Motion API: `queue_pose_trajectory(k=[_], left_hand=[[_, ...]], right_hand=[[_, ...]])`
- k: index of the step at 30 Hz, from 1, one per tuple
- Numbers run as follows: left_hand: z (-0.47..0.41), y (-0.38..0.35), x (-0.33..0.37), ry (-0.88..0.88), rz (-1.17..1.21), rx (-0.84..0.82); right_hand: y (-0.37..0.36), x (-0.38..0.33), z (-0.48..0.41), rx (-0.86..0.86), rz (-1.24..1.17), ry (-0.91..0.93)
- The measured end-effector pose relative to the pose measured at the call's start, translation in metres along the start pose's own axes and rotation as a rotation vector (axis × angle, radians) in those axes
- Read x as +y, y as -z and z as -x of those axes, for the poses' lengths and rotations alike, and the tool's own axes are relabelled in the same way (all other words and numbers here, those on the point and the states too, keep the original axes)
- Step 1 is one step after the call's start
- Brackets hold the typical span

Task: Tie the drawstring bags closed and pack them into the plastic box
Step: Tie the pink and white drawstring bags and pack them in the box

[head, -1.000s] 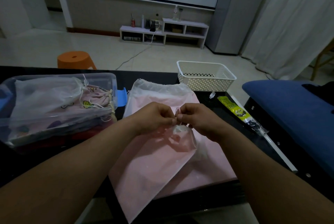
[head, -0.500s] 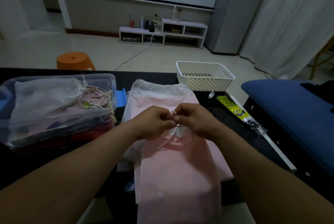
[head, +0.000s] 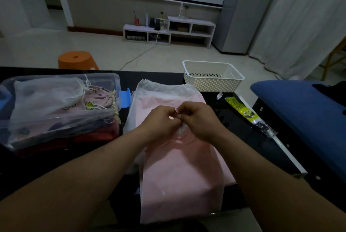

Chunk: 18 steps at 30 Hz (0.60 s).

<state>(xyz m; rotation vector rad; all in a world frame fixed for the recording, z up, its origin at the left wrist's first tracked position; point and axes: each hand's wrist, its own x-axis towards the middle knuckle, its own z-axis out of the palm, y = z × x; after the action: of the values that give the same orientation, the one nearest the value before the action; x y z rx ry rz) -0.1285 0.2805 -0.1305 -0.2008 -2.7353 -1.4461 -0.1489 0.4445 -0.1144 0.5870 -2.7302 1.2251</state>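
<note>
A pink drawstring bag [head: 179,181] hangs from my hands, its gathered neck bunched between them and its body draped toward me over the table edge. My left hand [head: 159,119] and my right hand [head: 198,119] meet fingertip to fingertip, both pinching the bag's thin drawstring [head: 176,110]. Under it lies another pink bag with a white top [head: 164,91], flat on the dark table. At the left stands the clear plastic box [head: 112,80], holding several tied bags, a white one on top.
A white perforated basket [head: 213,78] stands at the back right of the table [head: 234,125]. A yellow-green packet [head: 241,110] lies near the right edge. A blue cushion [head: 303,112] is at the right, an orange stool [head: 76,59] on the floor behind.
The held pink bag swung from lying slanted to the left to hanging straight toward me. My hands stayed together at its neck and rose slightly.
</note>
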Motion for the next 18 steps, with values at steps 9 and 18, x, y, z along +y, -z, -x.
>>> queue_pose_trajectory(k=[9, 18], left_hand=[[-0.002, 0.018, -0.003, 0.049, 0.261, -0.232], [-0.001, 0.019, -0.002, 0.055, 0.34, -0.286]], right_hand=[[0.014, 0.002, 0.004, -0.133, -0.272, -0.085], [0.022, 0.011, 0.008, -0.191, -0.521, -0.204]])
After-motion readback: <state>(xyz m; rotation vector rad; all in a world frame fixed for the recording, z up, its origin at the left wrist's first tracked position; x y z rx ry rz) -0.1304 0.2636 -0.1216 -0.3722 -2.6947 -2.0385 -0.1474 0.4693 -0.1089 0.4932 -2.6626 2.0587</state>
